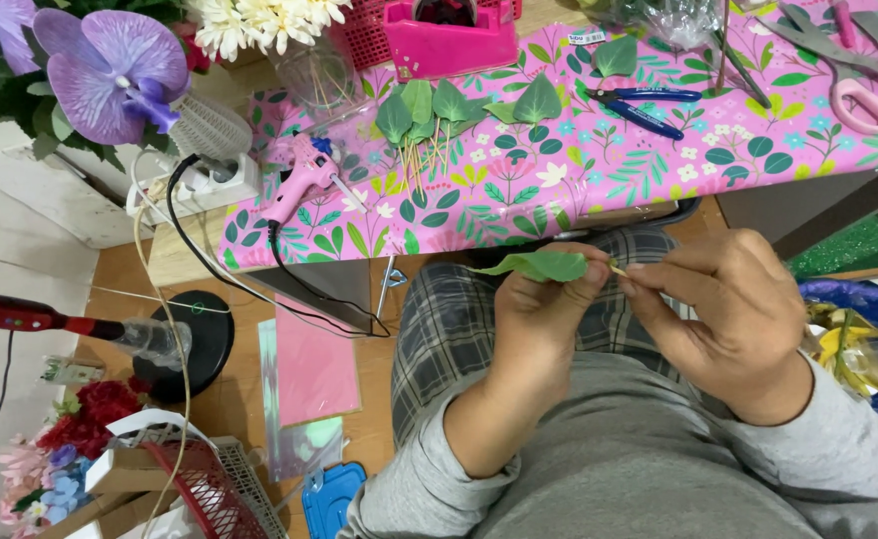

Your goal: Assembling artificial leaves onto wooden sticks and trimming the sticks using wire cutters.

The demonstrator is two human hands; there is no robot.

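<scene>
Holding green leaf point(541, 265) between both hands
Left hand point(544, 324) pinches leaf; right hand point(723, 314), at 3 o'clock, grips its stick point(618, 269)

I cannot see how my right hand point(728, 314) pinches the thin stick point(618, 269); its fingertips cover it. Far above the grip, the pink scissors point(863, 95) run off the frame's edge.
</scene>
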